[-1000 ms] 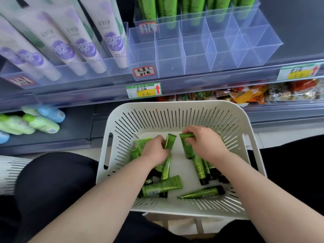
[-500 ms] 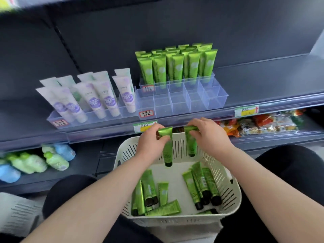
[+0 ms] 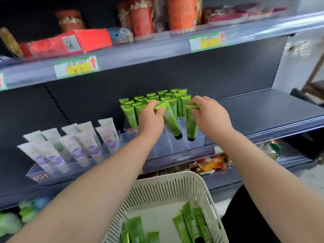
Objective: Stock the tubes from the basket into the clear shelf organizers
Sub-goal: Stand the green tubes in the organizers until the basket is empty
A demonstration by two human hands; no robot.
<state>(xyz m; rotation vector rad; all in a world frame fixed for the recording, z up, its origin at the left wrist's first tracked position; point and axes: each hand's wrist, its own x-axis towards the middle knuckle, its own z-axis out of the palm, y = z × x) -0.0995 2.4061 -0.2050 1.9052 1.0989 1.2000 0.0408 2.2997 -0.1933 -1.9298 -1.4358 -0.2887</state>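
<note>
My left hand [image 3: 152,116] pinches the crimped end of a green tube [image 3: 171,122], which hangs cap-down and tilted over the clear shelf organizer [image 3: 163,146]. My right hand [image 3: 209,114] holds a second green tube [image 3: 190,125] the same way, cap-down over the organizer's right front cells. Behind both hands, several green tubes [image 3: 129,111] stand upright in the organizer's back rows. The white slotted basket [image 3: 168,186] sits low in front of me with several green tubes [image 3: 192,225] lying in it.
White and purple tubes [image 3: 78,146] stand in a second clear organizer to the left. The shelf above holds red packages [image 3: 91,41] and price tags [image 3: 76,66]. Snack packets [image 3: 210,163] lie on the shelf below. The dark shelf surface [image 3: 263,109] stretches to the right.
Both hands took a green tube each from the basket and rose to the organizer on the middle shelf. The view tilted upward, so the basket now sits at the bottom.
</note>
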